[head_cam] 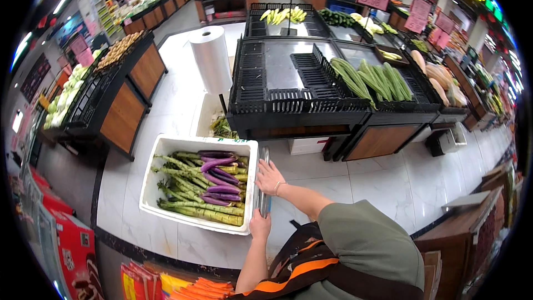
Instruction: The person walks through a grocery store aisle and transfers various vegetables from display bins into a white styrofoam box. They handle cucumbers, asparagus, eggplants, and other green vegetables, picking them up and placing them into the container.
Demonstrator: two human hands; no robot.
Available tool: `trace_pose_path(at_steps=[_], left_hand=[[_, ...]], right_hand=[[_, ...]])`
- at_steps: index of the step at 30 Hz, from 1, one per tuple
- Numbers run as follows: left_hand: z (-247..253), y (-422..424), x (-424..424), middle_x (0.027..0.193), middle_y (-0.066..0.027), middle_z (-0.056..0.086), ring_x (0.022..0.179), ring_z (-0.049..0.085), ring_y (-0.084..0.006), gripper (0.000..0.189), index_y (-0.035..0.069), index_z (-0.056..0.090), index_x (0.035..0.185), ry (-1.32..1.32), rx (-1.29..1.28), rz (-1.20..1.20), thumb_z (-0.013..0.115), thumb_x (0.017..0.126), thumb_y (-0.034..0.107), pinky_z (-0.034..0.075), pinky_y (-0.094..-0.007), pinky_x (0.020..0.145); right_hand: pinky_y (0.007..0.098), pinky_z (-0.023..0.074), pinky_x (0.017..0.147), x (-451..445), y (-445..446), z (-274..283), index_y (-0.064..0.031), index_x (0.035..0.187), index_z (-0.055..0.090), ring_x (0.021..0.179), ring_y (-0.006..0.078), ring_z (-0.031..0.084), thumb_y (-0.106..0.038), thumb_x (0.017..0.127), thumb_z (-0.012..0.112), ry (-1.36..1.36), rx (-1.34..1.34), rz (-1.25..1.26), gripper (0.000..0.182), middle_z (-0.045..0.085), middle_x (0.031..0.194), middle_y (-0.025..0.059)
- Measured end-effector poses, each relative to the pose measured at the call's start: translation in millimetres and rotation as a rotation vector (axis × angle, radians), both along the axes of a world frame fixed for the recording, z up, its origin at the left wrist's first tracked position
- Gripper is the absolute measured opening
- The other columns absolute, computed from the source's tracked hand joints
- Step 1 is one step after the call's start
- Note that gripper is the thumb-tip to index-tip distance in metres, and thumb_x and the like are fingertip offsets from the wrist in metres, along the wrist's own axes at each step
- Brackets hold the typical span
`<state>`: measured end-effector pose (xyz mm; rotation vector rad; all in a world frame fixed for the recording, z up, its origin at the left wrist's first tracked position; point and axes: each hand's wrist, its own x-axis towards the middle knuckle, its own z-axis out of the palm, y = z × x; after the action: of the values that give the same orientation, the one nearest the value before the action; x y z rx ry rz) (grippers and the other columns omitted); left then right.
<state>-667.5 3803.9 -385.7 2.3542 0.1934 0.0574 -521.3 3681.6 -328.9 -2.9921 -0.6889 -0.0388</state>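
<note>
A white foam box (148,175) before me holds purple eggplants (220,180) lying on long green stalks, apparently stem lettuce (183,183). Along its right wall runs a grey bar, seemingly a cart handle (265,197). My left hand (260,225) is closed around the near end of this bar, thumb pointing up along it. Farther along, my right hand (270,177), with a bracelet at the wrist, rests flat across the bar with its fingers spread, fingertips by the box rim. What supports the box is hidden.
A black produce stand (297,106) with ridged green gourds (385,81) stands ahead. A plastic bag roll (211,59) rises on a pole beyond the box, above another foam box (204,116) of greens. Left is a vegetable stand (120,121); packaged goods (200,289) lie at the bottom.
</note>
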Motion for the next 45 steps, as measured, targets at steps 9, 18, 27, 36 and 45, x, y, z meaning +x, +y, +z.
trace_pose_path(at_steps=[9,18,27,36,45], left_hand=[[-74.4,46.2,-36.6,0.08,-0.0209,0.063,0.075,0.061,-0.0424,0.033,0.005,0.057,0.099,-0.135,0.006,-0.03,0.072,0.075,0.023,0.049,-0.0503,0.066],[-100.0,93.7,-38.8,0.084,-0.0178,0.064,0.077,0.061,-0.0382,0.028,0.004,0.061,0.097,-0.228,-0.019,-0.035,0.07,0.074,0.017,0.049,-0.0467,0.068],[-165.0,150.1,-44.0,0.085,-0.0157,0.065,0.076,0.063,-0.0352,0.036,0.005,0.064,0.105,-0.313,0.003,-0.015,0.071,0.072,0.018,0.051,-0.0447,0.068],[-172.4,177.8,-39.7,0.075,-0.0121,0.064,0.069,0.063,-0.0316,0.039,0.013,0.066,0.106,-0.339,-0.014,0.022,0.072,0.069,0.021,0.052,-0.0423,0.063],[-185.3,235.1,-39.7,0.074,-0.0111,0.064,0.068,0.063,-0.0327,0.035,0.014,0.065,0.102,-0.255,0.059,-0.046,0.073,0.07,0.025,0.051,-0.0439,0.062]], right_hand=[[0.0576,0.0095,0.115,-32.9,23.4,-21.7,-0.0218,0.145,0.038,0.147,0.03,0.001,-0.07,0.072,0.059,0.393,-0.163,0.179,0.09,0.017,0.157,0.0105],[0.0588,0.0101,0.114,-18.5,57.0,-65.9,-0.0293,0.145,0.037,0.146,0.0272,0.011,-0.052,0.066,0.076,0.351,-0.364,0.294,0.091,0.027,0.154,0.0039],[0.059,0.0204,0.109,-13.3,105.7,-135.0,-0.0267,0.122,0.061,0.132,0.0267,0.039,-0.057,0.059,0.075,0.126,-0.362,0.367,0.072,0.058,0.126,0.0055],[0.0496,0.0308,0.105,1.5,130.4,-129.6,-0.0206,0.101,0.07,0.111,0.0243,0.057,-0.067,0.061,0.071,0.205,-0.401,0.515,0.062,0.067,0.105,0.003],[0.0394,0.0523,0.074,12.7,195.1,-121.6,-0.0117,0.086,0.074,0.088,0.0296,0.067,-0.069,0.062,0.071,0.412,-0.553,0.565,0.062,0.071,0.091,0.0095]])
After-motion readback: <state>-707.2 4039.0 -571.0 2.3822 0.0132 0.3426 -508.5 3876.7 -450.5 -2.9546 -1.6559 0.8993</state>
